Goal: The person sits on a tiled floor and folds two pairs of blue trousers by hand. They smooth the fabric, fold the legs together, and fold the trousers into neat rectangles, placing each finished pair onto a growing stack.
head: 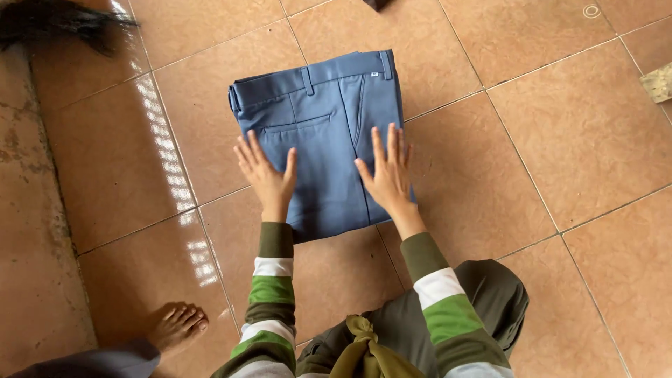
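Striped sleeves (269, 308) in green, white and olive come up from the bottom edge of the head view, above a knotted olive cloth (364, 346) at the person's lap. Both arms reach forward to folded blue trousers (325, 119) lying flat on the tiled floor (560, 140), waistband and belt loops turned away from the person. Left hand (268, 176) lies palm down on the near left part of the fabric, fingers spread wide, gripping nothing. Right hand (388, 175) presses flat on the near right part beside the seam, fingers also spread and holding nothing. A bare foot (178, 325) of another person stands on the tiles at lower left, well apart from the trousers. A dark brush-like object (56, 24) lies at the upper left corner.
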